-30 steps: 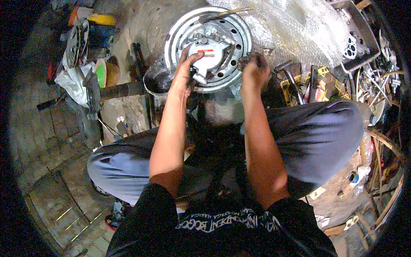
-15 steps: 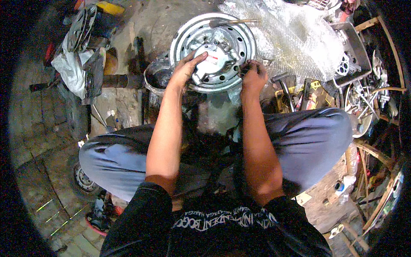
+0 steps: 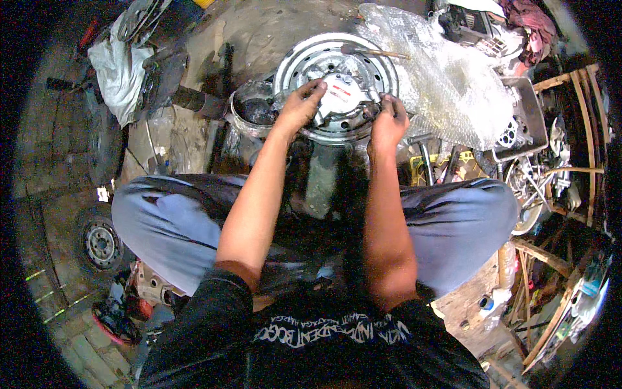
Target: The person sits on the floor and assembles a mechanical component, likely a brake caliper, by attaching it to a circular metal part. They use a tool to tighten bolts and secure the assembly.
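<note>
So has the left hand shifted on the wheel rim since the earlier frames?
No real shift. The left hand rests on the white hub part at the centre of the wheel rim, as before; only the camera moved.

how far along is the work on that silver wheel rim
Done: the silver wheel rim lies flat with the white hub part seated at its centre. In hand: left hand steadies that part; right hand works its edge. What remains can't be judged from here.
</note>
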The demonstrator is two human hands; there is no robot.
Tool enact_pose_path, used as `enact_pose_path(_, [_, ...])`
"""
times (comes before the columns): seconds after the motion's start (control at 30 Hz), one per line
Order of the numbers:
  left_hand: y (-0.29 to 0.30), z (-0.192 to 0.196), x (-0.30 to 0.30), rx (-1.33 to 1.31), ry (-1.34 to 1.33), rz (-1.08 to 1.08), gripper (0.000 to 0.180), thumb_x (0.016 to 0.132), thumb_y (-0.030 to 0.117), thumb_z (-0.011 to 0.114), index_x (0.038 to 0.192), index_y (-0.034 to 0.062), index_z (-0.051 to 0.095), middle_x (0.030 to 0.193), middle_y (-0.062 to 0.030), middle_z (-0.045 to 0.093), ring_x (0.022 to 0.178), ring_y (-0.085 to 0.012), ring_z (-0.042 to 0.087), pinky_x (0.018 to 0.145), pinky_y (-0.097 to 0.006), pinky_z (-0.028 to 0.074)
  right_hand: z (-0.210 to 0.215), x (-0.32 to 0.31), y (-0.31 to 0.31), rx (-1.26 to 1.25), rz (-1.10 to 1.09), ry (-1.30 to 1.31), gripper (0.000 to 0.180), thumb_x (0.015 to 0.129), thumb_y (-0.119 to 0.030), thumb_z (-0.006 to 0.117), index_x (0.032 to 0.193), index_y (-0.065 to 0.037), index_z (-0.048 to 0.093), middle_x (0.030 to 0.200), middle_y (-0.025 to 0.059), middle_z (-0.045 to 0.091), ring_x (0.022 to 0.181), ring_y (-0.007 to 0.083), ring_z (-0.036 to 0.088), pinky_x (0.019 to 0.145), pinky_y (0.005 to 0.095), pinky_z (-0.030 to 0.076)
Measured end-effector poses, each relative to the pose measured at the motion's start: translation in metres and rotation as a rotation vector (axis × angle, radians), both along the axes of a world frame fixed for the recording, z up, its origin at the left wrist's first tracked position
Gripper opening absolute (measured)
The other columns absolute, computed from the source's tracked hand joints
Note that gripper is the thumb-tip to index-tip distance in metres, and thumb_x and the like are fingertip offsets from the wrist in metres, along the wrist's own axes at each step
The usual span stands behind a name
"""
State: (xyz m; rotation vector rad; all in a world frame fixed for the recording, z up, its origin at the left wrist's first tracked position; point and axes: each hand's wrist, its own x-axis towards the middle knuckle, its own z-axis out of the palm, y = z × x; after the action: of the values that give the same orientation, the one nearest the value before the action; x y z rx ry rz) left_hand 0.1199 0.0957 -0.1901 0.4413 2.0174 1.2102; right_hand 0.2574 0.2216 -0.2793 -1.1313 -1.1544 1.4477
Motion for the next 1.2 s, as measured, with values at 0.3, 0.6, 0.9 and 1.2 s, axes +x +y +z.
enact_pose_path(0.3, [-0.095,-0.05,-0.008,0.204,0.627,0.312,0.049,0.109,0.036,0.036,0.139,0.0011,0.052,0.133,-0.023,0.06,0.127,-0.0388,0.055,0.108,-0.042,0.04,-0.005,-0.011,-0.002,-0.081,-0.119,0.108,0.018,0.1,-0.007,0.055,0.103,0.006,0.067,0.099,0.0148,0.068,0.077,0.0228,0.069,0.061,0.0338,0.058])
enact_pose_path(0.6, [-0.127,-0.14,0.061,0.045,0.628,0.25,0.078,0.078,0.03,0.085,0.141,0.004,0.047,0.128,-0.0239,0.061,0.122,-0.042,0.057,0.105,-0.048,0.044,0.046,0.009,-0.013,-0.322,-0.289,0.238,0.034,0.084,0.008,0.042,0.114,0.009,0.059,0.106,0.0224,0.068,0.092,0.0322,0.07,0.076,0.0398,0.061])
enact_pose_path(0.9, [-0.144,-0.05,0.042,-0.199,0.35,-0.026,0.044,0.09,0.033,0.076,0.121,0.0028,0.066,0.113,-0.02,0.072,0.105,-0.032,0.069,0.094,-0.042,0.051,0.062,0.044,0.017,-0.205,-0.371,0.211,0.023,0.097,-0.007,0.048,0.109,0.007,0.061,0.108,0.0196,0.07,0.086,0.0277,0.069,0.067,0.0366,0.055])
enact_pose_path(1.2, [-0.115,0.097,0.039,-0.172,0.049,-0.499,0.06,0.096,0.049,0.065,0.135,0.0047,0.061,0.133,-0.0147,0.065,0.124,-0.028,0.06,0.108,-0.041,0.042,0.1,0.039,0.008,-0.234,-0.334,0.284,0.03,0.1,-0.011,0.047,0.122,0.008,0.056,0.112,0.0222,0.068,0.092,0.0308,0.069,0.073,0.0418,0.06])
